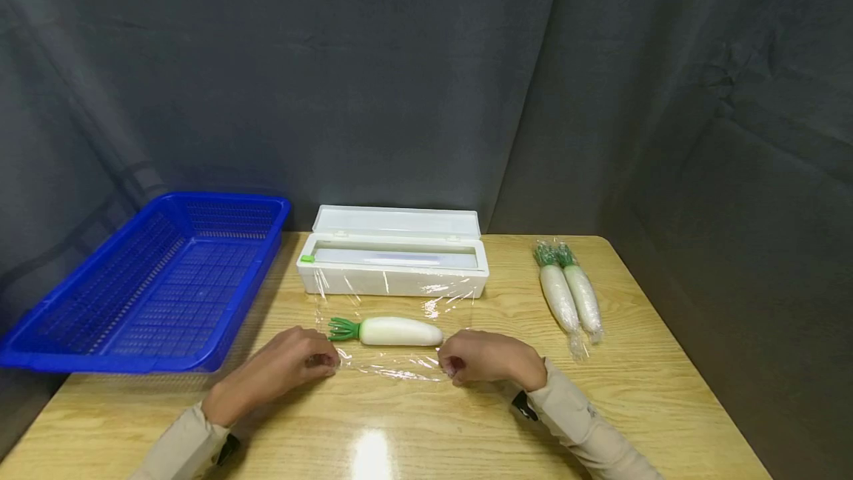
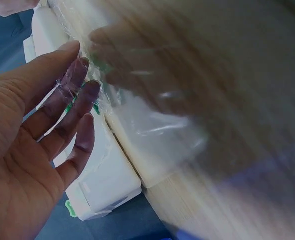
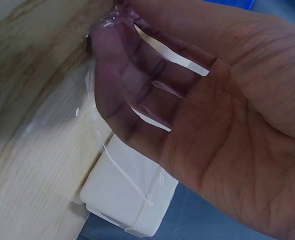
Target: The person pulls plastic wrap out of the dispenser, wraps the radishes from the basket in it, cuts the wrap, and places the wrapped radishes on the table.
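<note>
A white radish [image 1: 401,331] with green stalks lies crosswise on a sheet of clear plastic wrap [image 1: 393,372], which runs from the open white wrap box [image 1: 393,280] toward the person. By the stalk end, my left hand [image 1: 300,358] pinches the near left corner of the wrap between thumb and fingertips. Just past the radish's tip, my right hand [image 1: 489,358] pinches the near right corner. Bunched film shows at the left fingertips [image 2: 90,87] in the left wrist view. Crumpled film also covers the right fingertips [image 3: 110,37] in the right wrist view.
Two radishes in clear wrap [image 1: 569,295] lie side by side at the right of the wooden table [image 1: 373,435]. A blue plastic basket [image 1: 220,324] stands at the left. The box lid [image 1: 396,221] is up, with a green slider [image 1: 307,258] at its left end.
</note>
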Motion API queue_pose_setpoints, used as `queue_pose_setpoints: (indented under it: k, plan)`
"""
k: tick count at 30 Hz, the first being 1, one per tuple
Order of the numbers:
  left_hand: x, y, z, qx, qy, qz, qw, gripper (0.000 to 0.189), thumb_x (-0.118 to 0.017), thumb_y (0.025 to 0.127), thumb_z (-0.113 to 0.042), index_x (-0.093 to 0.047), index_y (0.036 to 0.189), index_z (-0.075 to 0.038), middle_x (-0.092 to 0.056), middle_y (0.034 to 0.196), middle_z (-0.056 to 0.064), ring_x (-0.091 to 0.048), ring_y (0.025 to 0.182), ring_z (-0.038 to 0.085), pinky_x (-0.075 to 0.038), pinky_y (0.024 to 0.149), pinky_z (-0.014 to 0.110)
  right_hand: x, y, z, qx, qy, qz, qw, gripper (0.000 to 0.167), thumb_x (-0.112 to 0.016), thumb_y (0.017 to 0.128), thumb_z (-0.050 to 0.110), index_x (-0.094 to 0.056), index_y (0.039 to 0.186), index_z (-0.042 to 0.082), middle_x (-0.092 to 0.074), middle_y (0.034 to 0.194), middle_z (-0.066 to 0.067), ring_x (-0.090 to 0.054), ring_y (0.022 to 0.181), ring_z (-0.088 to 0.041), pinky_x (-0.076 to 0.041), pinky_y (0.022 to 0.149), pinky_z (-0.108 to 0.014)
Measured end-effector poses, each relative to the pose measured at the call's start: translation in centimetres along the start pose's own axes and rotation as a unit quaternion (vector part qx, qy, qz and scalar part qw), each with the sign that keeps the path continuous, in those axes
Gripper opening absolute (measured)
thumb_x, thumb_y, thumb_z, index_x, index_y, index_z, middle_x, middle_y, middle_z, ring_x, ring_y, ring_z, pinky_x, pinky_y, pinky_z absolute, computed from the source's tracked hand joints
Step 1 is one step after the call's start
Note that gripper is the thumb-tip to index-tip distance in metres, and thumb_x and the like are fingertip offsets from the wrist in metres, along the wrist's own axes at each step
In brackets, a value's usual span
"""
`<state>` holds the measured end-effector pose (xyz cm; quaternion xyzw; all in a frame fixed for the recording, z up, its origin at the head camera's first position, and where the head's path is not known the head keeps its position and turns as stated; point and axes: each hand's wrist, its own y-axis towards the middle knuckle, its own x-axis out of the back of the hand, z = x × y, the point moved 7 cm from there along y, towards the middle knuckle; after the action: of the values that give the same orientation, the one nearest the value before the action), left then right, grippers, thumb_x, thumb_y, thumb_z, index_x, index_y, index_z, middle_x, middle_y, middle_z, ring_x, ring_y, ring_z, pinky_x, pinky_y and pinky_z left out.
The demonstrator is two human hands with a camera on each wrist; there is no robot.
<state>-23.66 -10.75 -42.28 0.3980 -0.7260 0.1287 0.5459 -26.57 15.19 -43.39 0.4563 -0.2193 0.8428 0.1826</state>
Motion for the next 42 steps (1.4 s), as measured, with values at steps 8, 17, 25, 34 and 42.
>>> queue_pose_setpoints:
  k: [8,17,25,34,42]
  plan:
    - [0.4,0.0,-0.1,-0.004,0.004,-0.018,0.9998,0.007,-0.081,0.090,-0.013,-0.080,0.093,-0.019,-0.076,0.089,-0.012,-0.068,0.082,-0.001,-0.059,0.073,0.027,0.6,-0.4,-0.4,-0.011,0.031,0.004,0.9994,0.025,-0.069,0.092,-0.006,-0.064,0.074,0.010,-0.050,0.069,0.013,-0.041,0.064,0.002,-0.037,0.060,-0.016]
    - [1.5,0.5,-0.3,-0.014,0.027,-0.077,0.9965,0.008,-0.083,0.088,-0.011,-0.079,0.092,-0.017,-0.076,0.087,-0.012,-0.067,0.078,-0.001,-0.058,0.069,0.027,2.3,-1.1,-1.7,-0.003,0.066,-0.007,0.9978,0.022,-0.069,0.095,-0.004,-0.063,0.079,0.009,-0.049,0.071,0.011,-0.041,0.065,0.001,-0.035,0.060,-0.016]
    - [2.8,1.1,-0.3,-0.012,0.063,-0.149,0.9868,0.018,-0.085,0.081,-0.002,-0.079,0.090,-0.016,-0.074,0.084,-0.012,-0.062,0.073,-0.003,-0.054,0.063,0.026,3.2,-1.2,-2.5,0.015,0.073,-0.044,0.9962,0.015,-0.067,0.097,-0.003,-0.066,0.085,0.005,-0.052,0.073,0.009,-0.044,0.067,0.001,-0.040,0.061,-0.017]
    - [3.2,1.5,-0.1,0.008,0.072,-0.197,0.9777,0.004,-0.082,0.089,-0.010,-0.079,0.091,-0.010,-0.075,0.085,-0.006,-0.067,0.074,0.006,-0.056,0.066,0.032,4.0,-0.9,-3.7,0.011,0.076,-0.095,0.9925,0.017,-0.063,0.102,0.001,-0.066,0.087,0.008,-0.056,0.077,0.008,-0.046,0.068,-0.001,-0.043,0.062,-0.020]
    - [3.0,2.1,0.1,0.036,0.102,-0.215,0.9706,0.009,-0.083,0.086,-0.006,-0.078,0.091,-0.010,-0.075,0.086,-0.003,-0.069,0.076,0.011,-0.056,0.068,0.037,4.7,-0.7,-4.8,0.008,0.092,-0.151,0.9843,0.009,-0.064,0.102,0.003,-0.071,0.096,0.005,-0.068,0.086,-0.002,-0.056,0.079,-0.002,-0.053,0.072,-0.023]
